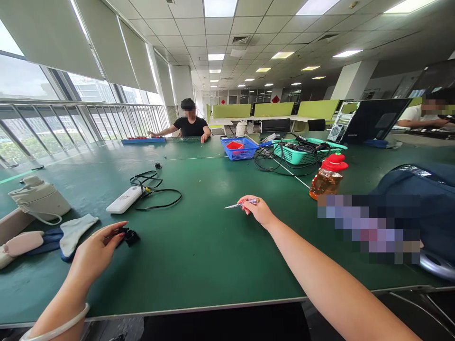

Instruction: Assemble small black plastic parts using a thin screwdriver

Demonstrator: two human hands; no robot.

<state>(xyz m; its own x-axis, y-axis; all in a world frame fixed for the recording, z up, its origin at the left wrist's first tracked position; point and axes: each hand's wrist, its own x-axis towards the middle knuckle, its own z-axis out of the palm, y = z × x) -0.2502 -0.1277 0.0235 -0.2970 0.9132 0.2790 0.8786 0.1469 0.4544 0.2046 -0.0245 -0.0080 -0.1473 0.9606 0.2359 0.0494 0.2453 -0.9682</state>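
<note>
My right hand (256, 209) is closed around a slim silver pen-like tool (232, 206), its pointed tip aimed left, over the middle of the green tabletop. Whether it is a pen or a small screwdriver I cannot tell. On the left, my left hand (101, 244) pinches a small black plastic part (131, 237) between thumb and fingers, at or just above the table. Beyond that hand lies a white power bank (125, 200), with a black cable (163, 191) looped beside it.
On the left are a beige bottle (39, 194) and a folded cloth item (76, 232). To the right stand a red-capped drink bottle (327, 177) and a dark bag (408, 203). Farther back are a blue basket (240, 154), a teal basket (295, 156) with cables, and a seated person (192, 125).
</note>
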